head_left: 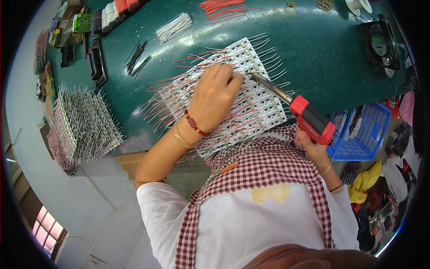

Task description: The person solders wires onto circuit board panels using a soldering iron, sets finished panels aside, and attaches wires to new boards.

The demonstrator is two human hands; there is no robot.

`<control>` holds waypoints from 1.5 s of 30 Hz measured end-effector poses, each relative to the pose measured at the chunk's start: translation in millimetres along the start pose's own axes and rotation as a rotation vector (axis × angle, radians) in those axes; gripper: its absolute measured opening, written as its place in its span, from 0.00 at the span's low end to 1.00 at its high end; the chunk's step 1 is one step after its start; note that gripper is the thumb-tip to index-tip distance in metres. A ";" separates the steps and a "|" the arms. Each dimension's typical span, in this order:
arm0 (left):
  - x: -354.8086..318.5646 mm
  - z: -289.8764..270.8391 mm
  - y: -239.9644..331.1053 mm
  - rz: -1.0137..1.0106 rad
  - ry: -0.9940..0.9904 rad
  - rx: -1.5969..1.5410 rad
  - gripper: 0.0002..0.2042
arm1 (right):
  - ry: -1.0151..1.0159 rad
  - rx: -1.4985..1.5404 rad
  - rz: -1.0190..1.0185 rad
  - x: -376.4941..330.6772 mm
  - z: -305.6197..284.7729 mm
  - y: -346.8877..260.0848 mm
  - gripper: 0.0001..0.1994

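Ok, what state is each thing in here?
Circuit-board panel: wires attached
Soldering iron: held, tip over panel; heat unclear
Left hand: curled; grasp hidden
Right hand: gripping soldering iron
Fan: spinning or still, can't tell
Blue basket: open-topped, holding items
White wires: loose pile
Black wires: loose pile
Red wires: loose pile

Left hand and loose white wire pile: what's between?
From the left hand, in the head view: the edge of the circuit-board panel, its protruding wires, then bare green tabletop.
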State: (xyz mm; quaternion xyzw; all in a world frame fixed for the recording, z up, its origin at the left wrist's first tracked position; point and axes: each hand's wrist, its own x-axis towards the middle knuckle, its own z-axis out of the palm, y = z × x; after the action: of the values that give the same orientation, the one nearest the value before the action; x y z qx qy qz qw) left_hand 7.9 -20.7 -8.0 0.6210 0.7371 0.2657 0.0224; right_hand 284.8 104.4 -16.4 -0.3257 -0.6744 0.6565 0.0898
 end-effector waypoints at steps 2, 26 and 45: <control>3.5 -0.9 1.7 -0.001 -0.019 0.015 0.11 | 0.011 -0.022 -0.021 2.4 1.6 -1.4 0.08; 3.4 -4.0 10.2 -0.078 -0.083 0.038 0.10 | -0.029 -0.032 0.028 2.4 -1.7 -1.6 0.08; 2.7 -0.1 8.8 -0.040 -0.040 0.105 0.10 | -0.001 -0.044 -0.022 -1.2 -2.1 -2.5 0.08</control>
State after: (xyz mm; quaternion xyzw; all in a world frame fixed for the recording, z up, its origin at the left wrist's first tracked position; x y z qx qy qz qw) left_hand 15.1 -17.5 -3.4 0.6118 0.7616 0.2137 0.0099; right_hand 286.0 105.6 -13.3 -0.3200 -0.6921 0.6408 0.0896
